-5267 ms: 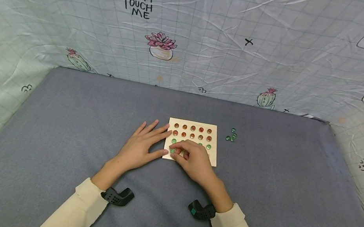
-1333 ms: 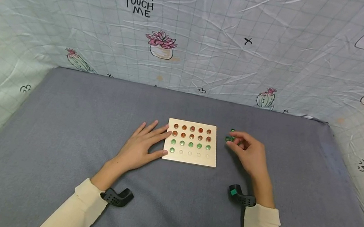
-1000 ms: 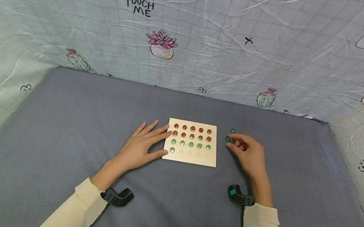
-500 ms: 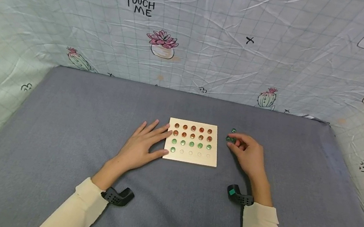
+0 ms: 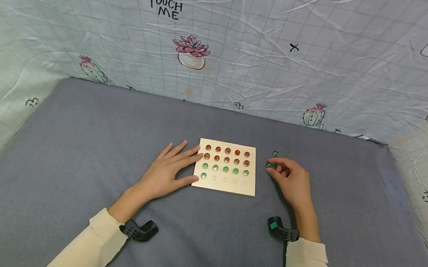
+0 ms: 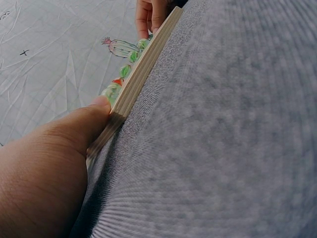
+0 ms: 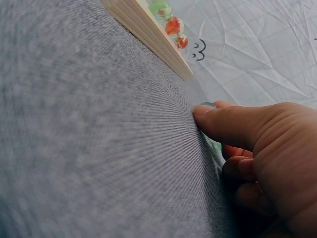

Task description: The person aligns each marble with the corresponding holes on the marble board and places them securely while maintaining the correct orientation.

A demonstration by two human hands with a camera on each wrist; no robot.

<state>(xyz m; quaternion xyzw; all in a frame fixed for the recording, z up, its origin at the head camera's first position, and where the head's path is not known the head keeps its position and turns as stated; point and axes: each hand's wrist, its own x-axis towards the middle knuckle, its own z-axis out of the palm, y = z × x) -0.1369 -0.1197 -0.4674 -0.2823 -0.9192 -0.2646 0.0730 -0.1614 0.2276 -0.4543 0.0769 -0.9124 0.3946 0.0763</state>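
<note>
A pale wooden board with rows of round hollows lies on the grey cloth, bearing two rows of red-orange marbles, a row of green ones and one green marble at the left of the front row. The left hand rests flat with fingers spread, its fingertips and thumb on the board's left edge. To the right of the board, the right hand has thumb and index finger about loose green marbles, pinching one, partly hidden by the fingers. Another green marble lies just beyond.
Grey cloth covers the tabletop. A printed curtain with cactus drawings hangs behind and at both sides. Each wrist wears a black camera band. The front row's other hollows hold nothing.
The right hand left the front-row green marble on the board and moved right to the loose marbles. Over the last second its fingers shifted slightly there. The left hand stayed put.
</note>
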